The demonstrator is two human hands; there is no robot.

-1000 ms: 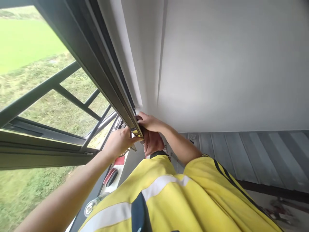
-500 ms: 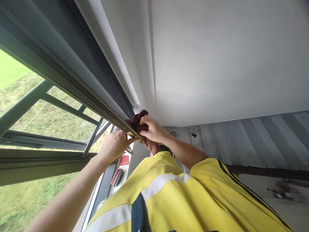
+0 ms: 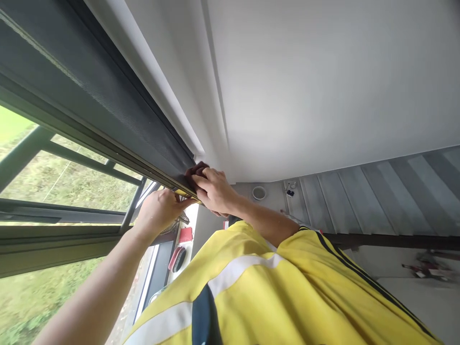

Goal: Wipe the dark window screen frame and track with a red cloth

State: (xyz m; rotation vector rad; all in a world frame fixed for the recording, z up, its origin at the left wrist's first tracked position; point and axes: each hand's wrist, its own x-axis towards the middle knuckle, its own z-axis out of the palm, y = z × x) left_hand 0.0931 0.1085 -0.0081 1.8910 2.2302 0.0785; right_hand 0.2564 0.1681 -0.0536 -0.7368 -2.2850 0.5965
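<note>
fingers: on my feed the right hand (image 3: 214, 190) has its fingers (image 3: 198, 181) curled down over the end of the window frame rail (image 3: 108, 153), closed around a dark reddish cloth (image 3: 196, 169) that sticks out just above the knuckles.
left hand: the left hand (image 3: 160, 211) is closed too, thumb and fingertips pinched on the underside of the same rail end, where a small yellowish bit (image 3: 181, 192) shows. Can't tell from here what that bit is.
rail: it's the dark inner edge of the window, running from upper left down to both hands, with a dark mesh screen (image 3: 89, 91) just above it.
spacing: both hands are touching the rail, and they sit just beside each other, nearly meeting.
wall: white wall (image 3: 305, 86) fills the right side, with grey panelling (image 3: 377, 196) below it.
sill: under the left hand there's a sill (image 3: 187, 249) with a red thing (image 3: 186, 235) and a dark oval thing (image 3: 178, 259) on it, too small to identify.
me: yellow hi-vis vest (image 3: 251, 292) fills the bottom of the view.
outside: grass (image 3: 72, 182) through the glass.
</note>
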